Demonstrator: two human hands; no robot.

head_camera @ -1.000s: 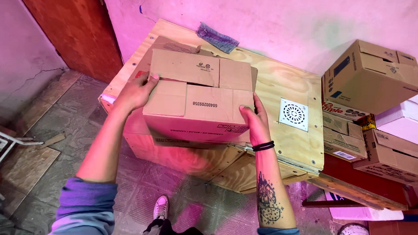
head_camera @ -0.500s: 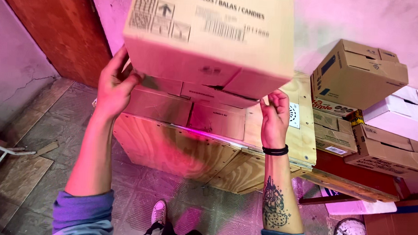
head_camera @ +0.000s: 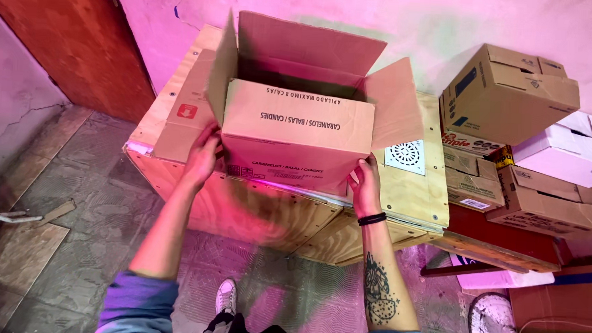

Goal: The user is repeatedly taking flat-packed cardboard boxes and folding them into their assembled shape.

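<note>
One open cardboard box (head_camera: 297, 130), four flaps up, stands on one wooden crate (head_camera: 414, 198). The left hand (head_camera: 202, 157) grips its lower left corner, the right hand (head_camera: 365, 186) its lower right corner. One white vent grille (head_camera: 405, 155) lies on the crate just right of the box. Several more stacked boxes (head_camera: 512, 96) sit further right

A white vent grille (head_camera: 405, 155) lies near the wooden crate's (head_camera: 419, 208) right edge, stacked cardboard boxes (head_camera: 509, 96) just beyond.
</note>
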